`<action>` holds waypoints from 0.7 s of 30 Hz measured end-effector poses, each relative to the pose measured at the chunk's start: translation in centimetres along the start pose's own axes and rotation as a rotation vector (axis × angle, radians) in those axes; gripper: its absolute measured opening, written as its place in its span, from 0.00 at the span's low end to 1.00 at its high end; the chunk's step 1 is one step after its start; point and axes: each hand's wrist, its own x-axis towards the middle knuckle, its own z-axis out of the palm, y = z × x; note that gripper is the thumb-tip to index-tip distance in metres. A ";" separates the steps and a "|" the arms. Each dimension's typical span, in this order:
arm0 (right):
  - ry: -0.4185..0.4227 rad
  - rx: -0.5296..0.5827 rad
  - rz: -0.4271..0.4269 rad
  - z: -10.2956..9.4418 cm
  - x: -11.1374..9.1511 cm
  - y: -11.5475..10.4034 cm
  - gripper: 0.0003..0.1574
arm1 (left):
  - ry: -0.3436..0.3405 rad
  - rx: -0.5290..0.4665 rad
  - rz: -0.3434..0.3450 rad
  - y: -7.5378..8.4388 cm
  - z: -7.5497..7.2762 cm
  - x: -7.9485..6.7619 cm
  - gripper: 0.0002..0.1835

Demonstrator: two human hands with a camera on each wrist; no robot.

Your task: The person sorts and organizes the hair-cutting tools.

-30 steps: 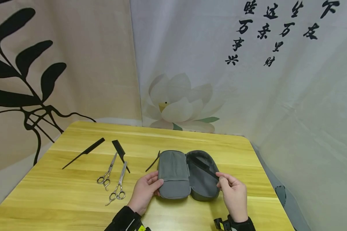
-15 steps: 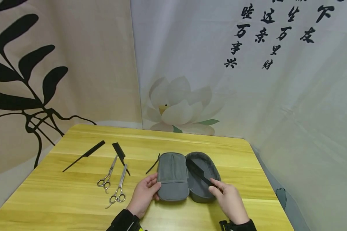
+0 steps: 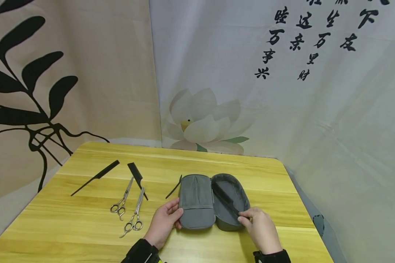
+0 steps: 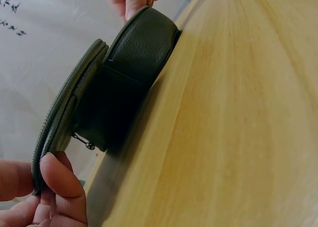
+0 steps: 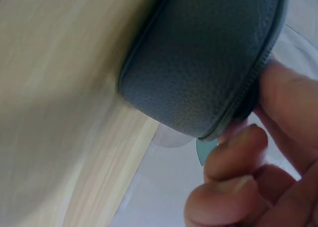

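Note:
A grey zippered case [image 3: 197,218] lies unfolded on the table, its flat pocketed flap on the left and its deeper half on the right. My left hand [image 3: 164,219] pinches the flap's left edge between thumb and fingers, as the left wrist view also shows at the zipper rim [image 4: 64,103]. Inside the deeper half a black comb [image 3: 223,193] lies aslant. My right hand [image 3: 260,228] pinches its near end at the rim. In the right wrist view, the case wall [image 5: 198,58] hides most of the comb from sight.
Two black tail combs [image 3: 106,170] [image 3: 135,171] and two pairs of silver scissors [image 3: 122,199] [image 3: 136,212] lie on the wooden table [image 3: 69,230], left of the case. A thin dark strap [image 3: 173,187] sticks out by the flap. Printed curtains [image 3: 217,54] hang behind.
My right hand has shifted slightly left and nearer at the rim, bringing the comb's near end with it. The left hand keeps its hold on the flap.

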 end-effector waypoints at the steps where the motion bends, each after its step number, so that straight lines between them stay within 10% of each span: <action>1: 0.006 -0.010 -0.003 0.0 0.0 0.0 0.06 | 0.002 0.000 0.001 0.0 0.0 0.0 0.31; 17: -0.101 -0.183 -0.057 1.2 1.0 -1.0 0.04 | -0.031 0.058 0.007 0.3 0.0 -0.1 0.32; 21: -0.133 -0.175 -0.081 1.5 1.0 -0.9 0.18 | -0.014 0.091 0.013 0.5 -0.3 -0.2 0.30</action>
